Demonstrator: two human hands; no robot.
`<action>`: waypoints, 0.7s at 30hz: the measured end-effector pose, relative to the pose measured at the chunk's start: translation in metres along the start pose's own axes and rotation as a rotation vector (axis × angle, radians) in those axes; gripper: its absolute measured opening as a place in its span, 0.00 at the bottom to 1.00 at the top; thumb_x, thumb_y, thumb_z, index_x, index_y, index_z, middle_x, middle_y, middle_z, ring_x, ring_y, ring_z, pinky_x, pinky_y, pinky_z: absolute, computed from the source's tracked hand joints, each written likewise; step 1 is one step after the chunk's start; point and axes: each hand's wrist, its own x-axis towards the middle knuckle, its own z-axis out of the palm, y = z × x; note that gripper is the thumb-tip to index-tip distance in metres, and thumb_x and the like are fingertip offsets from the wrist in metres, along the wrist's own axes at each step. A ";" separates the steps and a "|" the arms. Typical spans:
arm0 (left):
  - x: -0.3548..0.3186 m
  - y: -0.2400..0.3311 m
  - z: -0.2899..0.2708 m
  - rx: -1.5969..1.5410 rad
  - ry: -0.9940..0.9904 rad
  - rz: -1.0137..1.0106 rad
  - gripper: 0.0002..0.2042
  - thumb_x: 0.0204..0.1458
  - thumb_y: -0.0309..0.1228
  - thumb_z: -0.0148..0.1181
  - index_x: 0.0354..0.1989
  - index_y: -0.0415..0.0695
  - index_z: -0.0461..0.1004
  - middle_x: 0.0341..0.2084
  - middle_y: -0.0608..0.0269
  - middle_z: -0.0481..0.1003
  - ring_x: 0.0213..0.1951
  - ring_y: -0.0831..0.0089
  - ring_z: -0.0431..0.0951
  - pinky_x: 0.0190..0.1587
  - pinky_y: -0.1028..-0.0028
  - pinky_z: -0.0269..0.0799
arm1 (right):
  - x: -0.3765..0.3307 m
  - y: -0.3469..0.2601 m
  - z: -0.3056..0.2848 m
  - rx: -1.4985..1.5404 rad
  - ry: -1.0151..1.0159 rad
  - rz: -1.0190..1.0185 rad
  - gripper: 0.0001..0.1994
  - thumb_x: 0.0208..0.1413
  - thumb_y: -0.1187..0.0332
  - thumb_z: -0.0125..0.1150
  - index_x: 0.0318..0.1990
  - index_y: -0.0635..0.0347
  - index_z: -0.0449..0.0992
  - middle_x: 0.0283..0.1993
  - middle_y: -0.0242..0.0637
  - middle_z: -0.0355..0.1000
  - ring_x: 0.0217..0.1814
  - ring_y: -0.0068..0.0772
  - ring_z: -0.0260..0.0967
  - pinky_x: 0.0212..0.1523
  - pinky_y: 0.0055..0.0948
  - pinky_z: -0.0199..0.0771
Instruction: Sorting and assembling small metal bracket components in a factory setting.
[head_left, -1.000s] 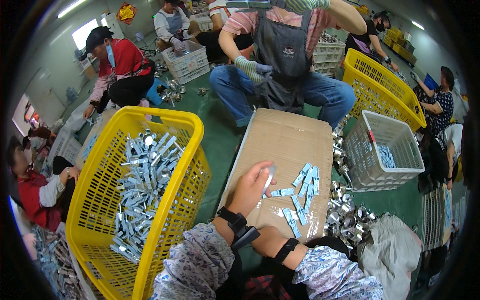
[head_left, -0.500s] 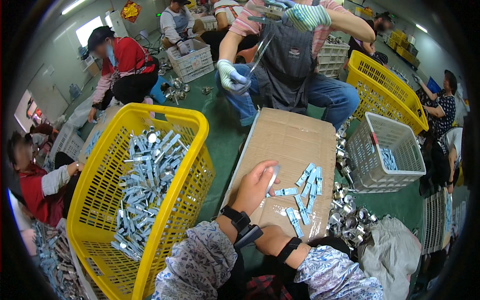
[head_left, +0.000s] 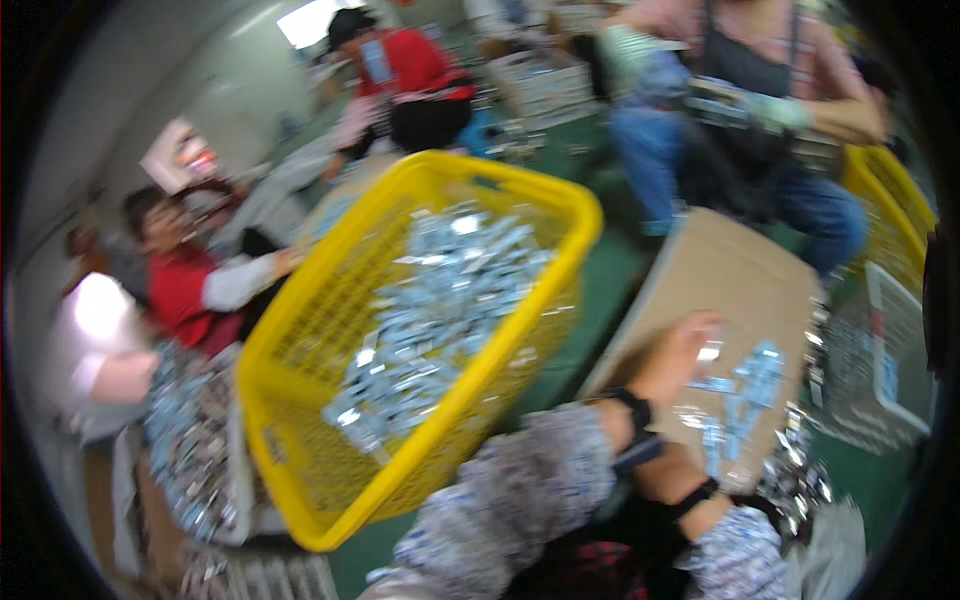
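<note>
My left hand [head_left: 675,358] is over the cardboard sheet [head_left: 730,262], its fingers closed around a shiny metallic piece [head_left: 711,348] too blurred to identify. Behind my left wrist, my right hand [head_left: 668,474] is mostly covered, and its fingers are hidden. Several light blue, slim handle-like pieces [head_left: 762,372] lie on the cardboard beside my left hand. To the left stands a yellow plastic basket [head_left: 590,215], holding a heap of similar blue pieces with shiny metal parts [head_left: 450,290].
A grey crate [head_left: 905,350] and loose shiny metal parts [head_left: 795,470] lie to the right. Across the cardboard sits a gloved co-worker [head_left: 745,130]. Two people in red [head_left: 425,65] work at the left, near another heap of parts [head_left: 195,440].
The view has swung left, so basket and cardboard appear farther right, with motion blur. The co-worker's gloved hands have come down. My hands keep about the same place over the cardboard.
</note>
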 end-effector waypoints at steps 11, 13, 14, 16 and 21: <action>-0.005 0.016 -0.004 0.073 0.015 0.060 0.12 0.56 0.33 0.43 0.44 0.42 0.66 0.21 0.62 0.69 0.20 0.81 0.69 0.16 0.81 0.63 | 0.001 -0.030 -0.034 -0.354 -0.157 -0.118 0.13 0.40 0.66 0.57 0.38 0.52 0.72 0.36 0.39 0.72 0.40 0.43 0.69 0.37 0.36 0.71; -0.005 0.017 0.000 0.069 0.024 0.090 0.12 0.57 0.33 0.42 0.44 0.42 0.66 0.20 0.62 0.69 0.16 0.81 0.68 0.16 0.81 0.63 | -0.003 -0.030 -0.035 -0.344 -0.121 -0.121 0.13 0.40 0.67 0.57 0.37 0.52 0.72 0.36 0.38 0.72 0.40 0.43 0.69 0.37 0.36 0.71; -0.003 0.014 0.003 0.060 0.017 0.092 0.12 0.57 0.33 0.42 0.44 0.42 0.66 0.20 0.62 0.69 0.16 0.81 0.68 0.16 0.81 0.63 | -0.006 -0.028 -0.037 -0.353 -0.096 -0.146 0.12 0.40 0.67 0.57 0.37 0.52 0.72 0.36 0.38 0.72 0.39 0.43 0.69 0.36 0.36 0.71; -0.001 0.009 0.003 0.039 0.051 0.143 0.12 0.57 0.33 0.42 0.45 0.42 0.66 0.20 0.63 0.70 0.14 0.81 0.67 0.16 0.81 0.63 | -0.006 -0.027 -0.036 -0.357 -0.073 -0.181 0.12 0.40 0.67 0.57 0.36 0.52 0.72 0.35 0.38 0.72 0.39 0.43 0.69 0.36 0.36 0.71; -0.004 0.009 -0.007 0.085 0.069 0.067 0.12 0.56 0.32 0.43 0.47 0.43 0.63 0.19 0.62 0.69 0.15 0.81 0.66 0.16 0.80 0.63 | 0.002 -0.027 -0.030 -0.358 -0.135 -0.176 0.12 0.40 0.67 0.56 0.36 0.52 0.72 0.36 0.38 0.72 0.40 0.42 0.70 0.36 0.35 0.71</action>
